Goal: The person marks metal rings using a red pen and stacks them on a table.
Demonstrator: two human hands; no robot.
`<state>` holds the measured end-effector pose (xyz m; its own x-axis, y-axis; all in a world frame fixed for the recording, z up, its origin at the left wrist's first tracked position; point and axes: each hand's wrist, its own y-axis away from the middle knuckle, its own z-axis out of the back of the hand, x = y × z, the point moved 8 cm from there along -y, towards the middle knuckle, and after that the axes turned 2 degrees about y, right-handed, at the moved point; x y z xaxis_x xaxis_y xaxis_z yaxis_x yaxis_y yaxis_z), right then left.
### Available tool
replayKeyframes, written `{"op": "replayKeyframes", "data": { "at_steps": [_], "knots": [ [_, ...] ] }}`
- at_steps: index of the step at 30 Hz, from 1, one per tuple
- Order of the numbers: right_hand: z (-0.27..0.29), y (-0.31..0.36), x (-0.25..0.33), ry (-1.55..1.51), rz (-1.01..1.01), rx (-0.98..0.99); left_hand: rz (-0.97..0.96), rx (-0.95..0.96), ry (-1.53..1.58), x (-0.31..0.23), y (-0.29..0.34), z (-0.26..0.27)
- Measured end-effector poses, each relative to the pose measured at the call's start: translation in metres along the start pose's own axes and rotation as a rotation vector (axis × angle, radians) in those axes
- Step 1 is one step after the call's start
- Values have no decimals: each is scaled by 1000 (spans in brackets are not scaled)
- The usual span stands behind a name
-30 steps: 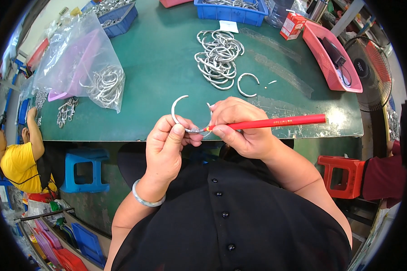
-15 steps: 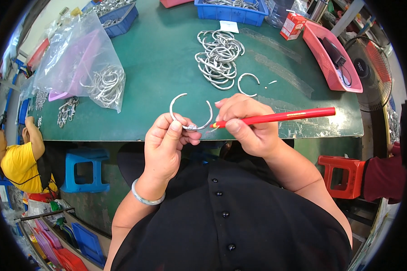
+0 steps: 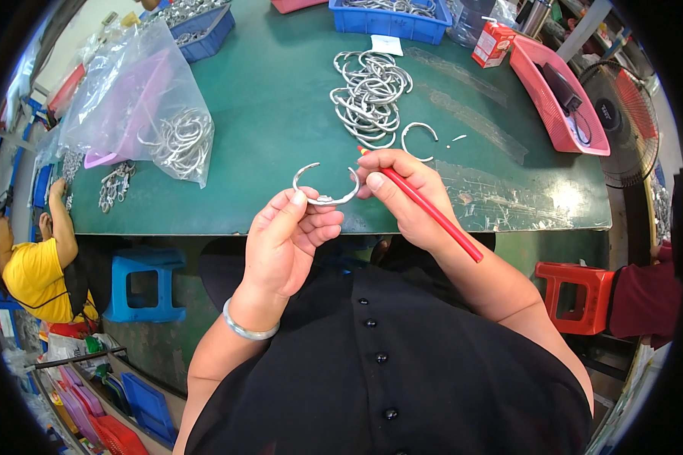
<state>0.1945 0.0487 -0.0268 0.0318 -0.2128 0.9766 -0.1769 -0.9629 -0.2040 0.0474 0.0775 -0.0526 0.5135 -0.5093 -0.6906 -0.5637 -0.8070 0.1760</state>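
My left hand (image 3: 284, 243) pinches an open silver bangle (image 3: 344, 200) between thumb and fingers, with its gap facing away from me. In my right hand (image 3: 411, 199) is a slim red pencil-like stick (image 3: 446, 222), slanted so its yellowish tip points away from me and its blunt end lies over my forearm. My right fingertips are at the bangle's right end; whether they press on it I cannot tell. A single open bangle (image 3: 406, 140) lies on the green table beyond my right hand. Past it is a tangled pile of silver bangles (image 3: 372, 95).
A clear plastic bag (image 3: 186, 87) with more bangles lies at left, beside small metal pieces (image 3: 115, 188). Blue bins (image 3: 391, 24) of metal parts stand at the back. At right are a pink basket (image 3: 558, 114), a drink carton (image 3: 493, 44) and a fan (image 3: 618, 121). A person in yellow (image 3: 38, 277) sits at left.
The red stick has swung from pointing left at the bangle to pointing away from me. My right fingers have moved to the bangle's right end, and the bangle has tilted flatter.
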Motion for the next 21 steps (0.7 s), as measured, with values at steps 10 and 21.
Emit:
{"op": "replayKeyframes", "data": {
  "at_steps": [10, 21],
  "knots": [
    [-5, -2, 2, -186, -7, 32, 142, -55, 120, 12, -3, 11],
    [-9, 2, 9, -164, 36, 80, 217, -46, 170, 22, -6, 19]
  ]
}}
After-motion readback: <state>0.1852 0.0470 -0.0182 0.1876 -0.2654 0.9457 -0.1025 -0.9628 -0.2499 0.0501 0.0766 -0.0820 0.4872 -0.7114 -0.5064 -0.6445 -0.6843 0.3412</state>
